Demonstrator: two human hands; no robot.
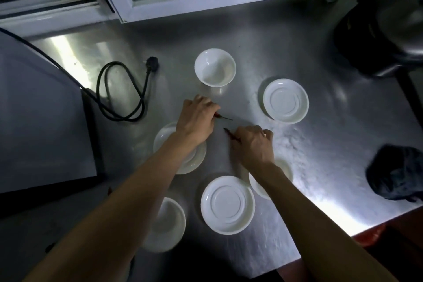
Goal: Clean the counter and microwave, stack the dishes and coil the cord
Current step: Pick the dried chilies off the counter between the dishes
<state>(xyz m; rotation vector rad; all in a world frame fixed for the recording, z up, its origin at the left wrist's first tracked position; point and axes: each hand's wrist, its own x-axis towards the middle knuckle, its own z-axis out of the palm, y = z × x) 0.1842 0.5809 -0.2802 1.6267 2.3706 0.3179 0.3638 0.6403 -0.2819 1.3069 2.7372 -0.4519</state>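
Nearest you, the steel surface [320, 149] ends in a front edge that runs up to the right, with a red strip below it. Along that edge sit a white plate [227, 205], a bowl [168, 224] partly under your left forearm, and another dish [286, 170] under your right wrist. Your left hand [196, 119] hangs over a stack of white dishes [194, 162], its fingers curled round a small red chilli [223, 117]. Your right hand [254, 144] pinches a second chilli [230, 133], its tip pointing up-left. Open surface lies between the hands and the far bowl [215, 67]. A plate [285, 101] sits right of it, and a dark cloth [393, 174] near the right edge. The microwave [41, 121] closes the left side, its black cord [123, 89] looped beside it. No writing is readable.
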